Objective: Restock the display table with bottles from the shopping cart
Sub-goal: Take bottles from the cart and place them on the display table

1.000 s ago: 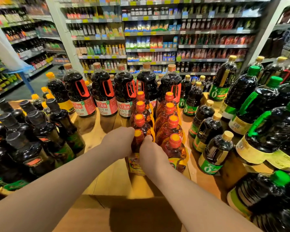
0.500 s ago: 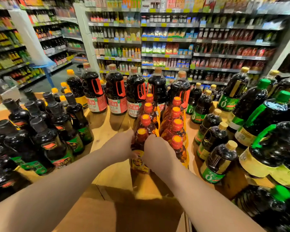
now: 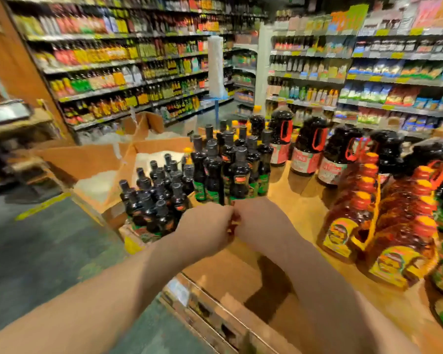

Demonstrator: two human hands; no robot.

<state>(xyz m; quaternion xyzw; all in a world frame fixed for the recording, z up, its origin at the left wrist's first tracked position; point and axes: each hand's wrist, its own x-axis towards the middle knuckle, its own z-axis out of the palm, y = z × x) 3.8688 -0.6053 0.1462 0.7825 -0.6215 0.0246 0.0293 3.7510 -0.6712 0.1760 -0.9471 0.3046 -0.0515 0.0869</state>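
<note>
The view swings hard to the left now, and the long shelves (image 3: 113, 72) of the aisle fill the background in a blur. The display table (image 3: 304, 215) sits lower right, with bare wood showing in its middle. Open cardboard boxes (image 3: 100, 159) stand just off its left edge. No shopping cart can be made out from this angle. The big jugs (image 3: 307, 149) with red handles line the far side of the table, and the amber bottles (image 3: 348, 221) with orange caps stand in their two rows on the right. A second ago both hands were wrapped round the front bottle of those rows; now that bottle stands on the table and the hands are well clear of it. To the left a cluster of black-capped bottles (image 3: 230, 169) stands on the table, with more bottles (image 3: 154, 195) packed in a carton just beside it. The left hand (image 3: 205, 226) and right hand (image 3: 261, 223) meet knuckle to knuckle near the front of that cluster. Both sets of fingers curl away from the camera, with a sliver of red between them, so I cannot tell whether they hold anything. My read: that placement is done, and the turn is towards fresh stock.
</note>
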